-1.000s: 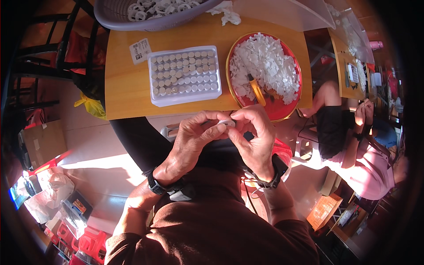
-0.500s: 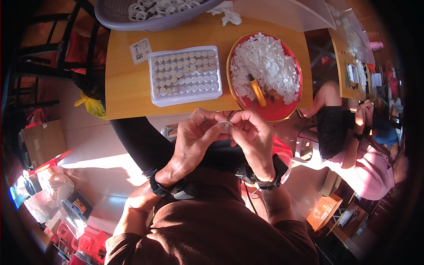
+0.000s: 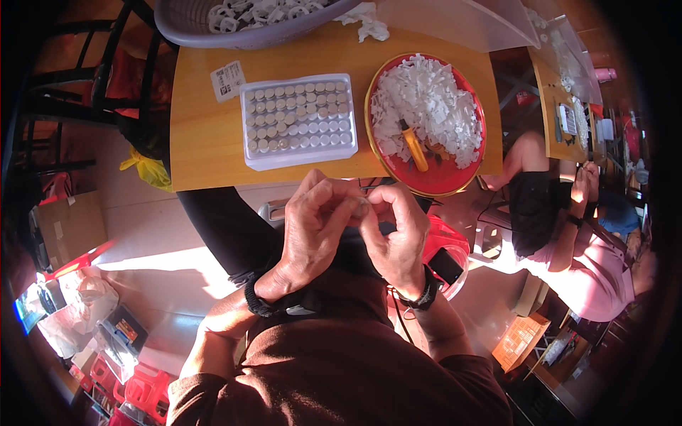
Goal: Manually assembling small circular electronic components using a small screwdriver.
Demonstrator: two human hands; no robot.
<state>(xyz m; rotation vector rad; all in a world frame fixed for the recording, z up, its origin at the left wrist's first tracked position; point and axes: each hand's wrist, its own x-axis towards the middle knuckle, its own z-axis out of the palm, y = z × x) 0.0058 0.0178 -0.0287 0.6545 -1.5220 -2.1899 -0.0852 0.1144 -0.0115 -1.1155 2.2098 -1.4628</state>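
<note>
A small pale part sits pinched between the fingertips of both hands, held over the lap just below the near edge of the wooden table; the left hand and right hand are closed on it from either side, fingers touching. On the table above them stand a clear tray filled with rows of small round pieces and, to its right, a red plate heaped with white bits, with a yellow-handled tool lying on the heap.
</note>
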